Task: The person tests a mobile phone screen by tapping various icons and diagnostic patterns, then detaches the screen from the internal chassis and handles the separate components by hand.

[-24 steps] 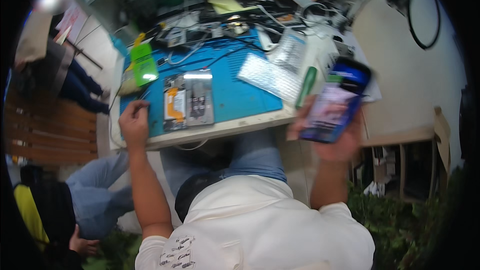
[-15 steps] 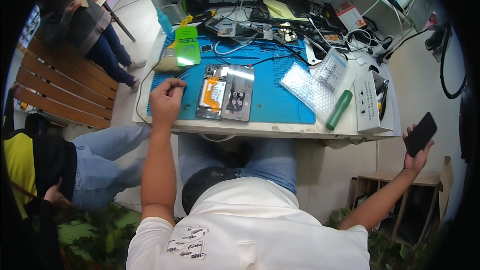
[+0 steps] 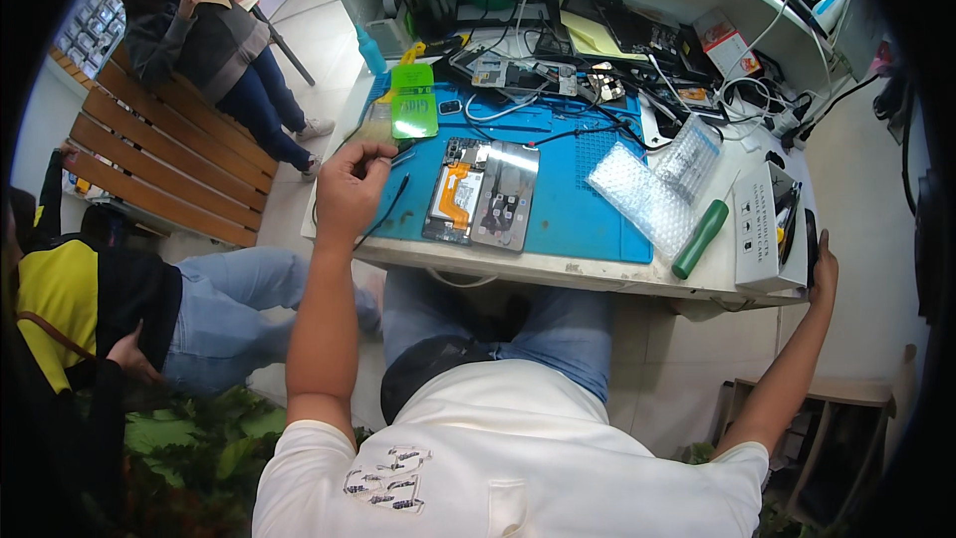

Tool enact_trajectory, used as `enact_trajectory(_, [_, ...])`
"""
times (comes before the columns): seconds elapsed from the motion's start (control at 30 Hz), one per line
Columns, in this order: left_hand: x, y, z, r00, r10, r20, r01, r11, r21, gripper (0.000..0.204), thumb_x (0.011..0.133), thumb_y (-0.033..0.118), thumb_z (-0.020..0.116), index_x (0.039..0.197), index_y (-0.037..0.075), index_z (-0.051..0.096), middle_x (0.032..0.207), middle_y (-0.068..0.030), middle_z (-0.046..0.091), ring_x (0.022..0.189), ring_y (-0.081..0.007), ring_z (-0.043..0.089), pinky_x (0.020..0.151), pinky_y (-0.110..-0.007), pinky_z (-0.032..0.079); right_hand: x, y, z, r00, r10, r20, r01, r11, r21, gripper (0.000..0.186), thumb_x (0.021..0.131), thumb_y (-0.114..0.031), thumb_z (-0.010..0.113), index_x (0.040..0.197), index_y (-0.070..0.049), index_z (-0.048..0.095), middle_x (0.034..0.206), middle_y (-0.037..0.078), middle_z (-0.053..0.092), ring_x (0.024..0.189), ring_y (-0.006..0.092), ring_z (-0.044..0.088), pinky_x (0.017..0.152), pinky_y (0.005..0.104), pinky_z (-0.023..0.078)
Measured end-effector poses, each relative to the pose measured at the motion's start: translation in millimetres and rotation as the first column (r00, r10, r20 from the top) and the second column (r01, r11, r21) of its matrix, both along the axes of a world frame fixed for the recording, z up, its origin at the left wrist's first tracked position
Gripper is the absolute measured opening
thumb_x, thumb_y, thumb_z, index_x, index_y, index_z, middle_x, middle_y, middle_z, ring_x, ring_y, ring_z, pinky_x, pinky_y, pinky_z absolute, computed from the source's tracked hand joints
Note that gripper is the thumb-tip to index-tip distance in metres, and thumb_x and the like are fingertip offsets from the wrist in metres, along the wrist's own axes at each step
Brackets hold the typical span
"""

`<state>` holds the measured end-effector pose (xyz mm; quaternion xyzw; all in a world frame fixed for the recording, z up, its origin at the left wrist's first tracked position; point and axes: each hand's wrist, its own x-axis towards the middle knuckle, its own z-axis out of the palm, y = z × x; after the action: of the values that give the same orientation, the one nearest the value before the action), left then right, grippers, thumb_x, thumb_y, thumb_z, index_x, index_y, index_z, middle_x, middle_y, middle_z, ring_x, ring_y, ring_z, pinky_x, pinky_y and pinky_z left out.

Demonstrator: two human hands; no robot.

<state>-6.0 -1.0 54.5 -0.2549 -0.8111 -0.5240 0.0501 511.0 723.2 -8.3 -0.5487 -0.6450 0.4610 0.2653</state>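
My left hand [image 3: 355, 191] is closed in a pinch over the left edge of the blue work mat [image 3: 588, 234]; what its fingers hold, if anything, I cannot make out. A thin tweezer-like tool shows just past its fingertips, and a black cable [image 3: 386, 211] lies beside it. To its right lies an opened phone [image 3: 458, 191] with battery and orange flex cable exposed, against a grey panel [image 3: 506, 197] with small parts on it. At the desk's right edge my right hand [image 3: 824, 269] grips a black phone [image 3: 811, 239], seen edge-on beside a white box [image 3: 759, 239].
A green screwdriver handle [image 3: 700, 239] and bubble wrap [image 3: 637, 194] lie right of the phone. Behind are a brush [image 3: 375, 130], a green card [image 3: 414, 115], circuit boards and tangled cables. Two people are at the left, near a wooden bench [image 3: 169, 154].
My right hand has brought the black phone inward, from out past the desk to beside the white box. My left hand has shifted slightly, baring the black cable. The whole view has shifted.
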Motion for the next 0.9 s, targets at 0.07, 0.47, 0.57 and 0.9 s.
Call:
enact_trajectory(0.07, [-0.4,-0.3,-3.2,1.0,-0.025,0.002,0.025,1.0,0.006,0.012,0.1,0.002,0.072,0.109,-0.002,0.08,0.085,0.0043,0.068,0.076,-0.0018,0.055,0.07,-0.021,0.043,-6.0,14.4,1.8,0.988,0.025,0.155,-0.041,0.994,0.104,0.079,0.108,-0.071,0.059,0.117,0.005,0.078,0.107,0.016,0.08,0.094,0.0273,0.075,0.087,0.0421,0.058])
enact_trajectory(0.47, [17.7,-2.6,1.9,0.996,-0.075,-0.054,0.07,0.994,-0.081,0.014,0.095,-0.002,0.074,0.108,0.0,0.08,0.088,-0.0007,0.067,0.072,-0.0057,0.058,0.067,-0.023,0.046,32.2,-42.2,11.8,0.98,-0.1,0.172,0.009,0.886,0.464,0.05,0.113,-0.044,0.061,0.145,-0.006,0.07,0.117,0.011,0.076,0.093,0.0183,0.065,0.084,0.0345,0.056])
enact_trajectory(0.57, [24.5,-9.0,-0.2,0.993,-0.098,-0.072,0.087,0.987,-0.134,0.014,0.095,-0.001,0.074,0.108,0.0,0.08,0.089,-0.0008,0.066,0.071,-0.0057,0.057,0.065,-0.023,0.045,85.4,-93.5,10.7,0.902,-0.338,-0.269,0.427,0.598,0.679,0.041,0.113,-0.034,0.065,0.14,-0.004,0.071,0.115,0.009,0.074,0.091,0.0154,0.063,0.082,0.0315,0.055])
enact_trajectory(0.9, [71.2,20.9,18.0,0.885,-0.402,-0.235,0.306,0.883,-0.356,0.019,0.097,0.005,0.075,0.114,0.002,0.082,0.096,-0.0113,0.07,0.08,-0.0205,0.068,0.069,-0.032,0.052,-113.6,-452.2,-18.5,0.817,0.562,-0.13,-0.229,0.523,0.821,0.022,0.088,0.007,0.061,0.106,0.002,0.071,0.092,0.014,0.068,0.074,0.0238,0.061,0.066,0.0367,0.052])
